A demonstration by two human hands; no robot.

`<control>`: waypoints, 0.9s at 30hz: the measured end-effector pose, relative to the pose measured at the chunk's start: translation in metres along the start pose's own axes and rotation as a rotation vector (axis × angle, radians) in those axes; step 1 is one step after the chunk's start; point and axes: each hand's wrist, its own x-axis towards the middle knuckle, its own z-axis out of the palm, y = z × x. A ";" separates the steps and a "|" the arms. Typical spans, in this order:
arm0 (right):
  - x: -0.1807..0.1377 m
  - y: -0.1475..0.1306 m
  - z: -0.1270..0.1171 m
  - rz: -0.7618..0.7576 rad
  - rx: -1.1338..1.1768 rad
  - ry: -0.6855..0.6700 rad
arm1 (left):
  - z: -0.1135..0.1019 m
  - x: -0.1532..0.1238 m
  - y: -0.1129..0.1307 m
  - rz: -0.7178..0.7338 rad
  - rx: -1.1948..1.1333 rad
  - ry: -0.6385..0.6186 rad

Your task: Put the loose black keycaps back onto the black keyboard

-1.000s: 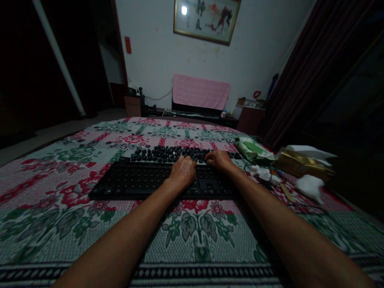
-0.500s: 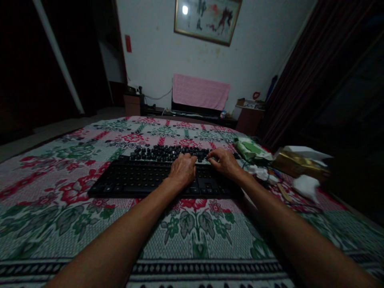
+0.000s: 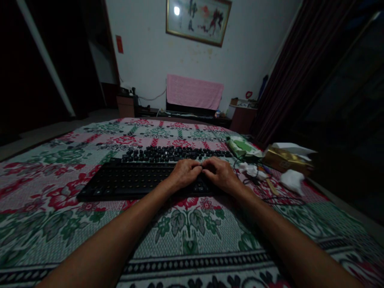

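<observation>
Floral cloth bore keyboard and keycaps; left hand and right hand nearly met over keyboard, grips narrow; I couldn't tell what they held

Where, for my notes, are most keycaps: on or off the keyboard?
Mostly off: loose keycaps lie beyond the keyboard, whose rows look largely bare.

The keyboard and the keycaps were black, the keyboard dotted with rows of small brownish spots. The bedspread carried red and green flowers, green and grey leaves and pink patches on a pale ground, with a black-and-white band of ovals. The packet was green and white, the box gold, the tissue white, the towel pink and the curtain purple.
</observation>
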 end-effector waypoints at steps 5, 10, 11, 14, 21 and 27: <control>0.000 -0.002 0.000 0.011 0.019 -0.018 | 0.008 0.003 -0.007 -0.120 -0.212 0.016; 0.001 -0.002 -0.003 0.044 0.065 -0.058 | 0.010 0.004 -0.008 -0.248 -0.344 -0.015; 0.001 -0.002 -0.004 0.049 0.062 -0.058 | 0.009 0.004 -0.007 -0.259 -0.357 -0.022; 0.001 -0.002 -0.004 0.027 0.033 -0.058 | 0.006 0.003 -0.003 -0.258 -0.388 -0.041; 0.002 0.005 -0.013 0.003 0.013 -0.115 | 0.008 0.002 -0.005 -0.266 -0.433 -0.052; -0.001 0.033 -0.041 0.202 0.169 -0.229 | 0.014 0.004 -0.011 -0.357 -0.465 -0.037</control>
